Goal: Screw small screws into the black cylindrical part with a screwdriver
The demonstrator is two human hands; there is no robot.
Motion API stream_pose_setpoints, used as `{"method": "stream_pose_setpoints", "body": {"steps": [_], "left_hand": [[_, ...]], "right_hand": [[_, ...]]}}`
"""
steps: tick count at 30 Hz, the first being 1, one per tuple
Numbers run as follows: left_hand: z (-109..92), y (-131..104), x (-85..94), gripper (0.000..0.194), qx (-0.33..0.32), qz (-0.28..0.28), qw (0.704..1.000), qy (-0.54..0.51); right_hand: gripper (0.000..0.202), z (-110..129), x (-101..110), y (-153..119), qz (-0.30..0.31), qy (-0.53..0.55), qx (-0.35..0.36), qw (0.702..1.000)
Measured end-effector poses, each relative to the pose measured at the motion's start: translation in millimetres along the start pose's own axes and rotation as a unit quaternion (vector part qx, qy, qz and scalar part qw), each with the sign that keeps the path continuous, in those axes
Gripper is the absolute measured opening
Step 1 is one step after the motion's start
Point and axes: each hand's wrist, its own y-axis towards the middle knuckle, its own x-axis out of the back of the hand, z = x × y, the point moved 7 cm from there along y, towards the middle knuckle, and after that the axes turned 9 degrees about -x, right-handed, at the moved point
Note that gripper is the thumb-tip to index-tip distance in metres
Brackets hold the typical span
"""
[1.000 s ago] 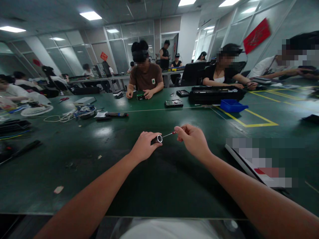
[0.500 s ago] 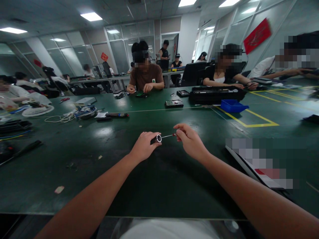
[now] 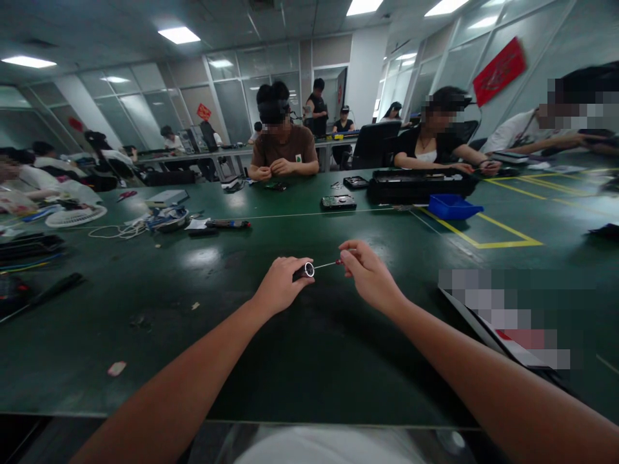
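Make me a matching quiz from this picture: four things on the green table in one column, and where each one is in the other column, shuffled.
Things
1. small black cylinder with a silver rim
2. thin red-handled metal tool
3. blue plastic tray
4. white round fan guard

Places
A. far left of the table
B. pinched in the right hand
C. beside the yellow floor-tape lines on the right
D. gripped in the left hand

Pairs: 1-D, 2-B, 3-C, 4-A
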Motion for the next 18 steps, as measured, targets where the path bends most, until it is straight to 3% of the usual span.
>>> {"method": "stream_pose_setpoints", "body": {"steps": [4, 15, 18], "left_hand": [[-0.4, -0.4, -0.7, 0.038, -0.004, 0.0, 1.0, -0.001], [-0.2, -1.8, 2.1, 0.038, 0.0, -0.005, 1.0, -0.006], [0.2, -2.5, 0.9, 0.039, -0.005, -0.004, 1.0, -0.006]], "right_hand": [[0.033, -0.1, 1.4, 0.6, -0.008, -0.021, -0.004, 1.0], [0.02, 2.8, 0.6, -0.3, -0.007, 0.049, -0.011, 0.999], [0.028, 4.8, 0.2, -1.0, -0.006, 0.04, -0.004, 0.999]]}}
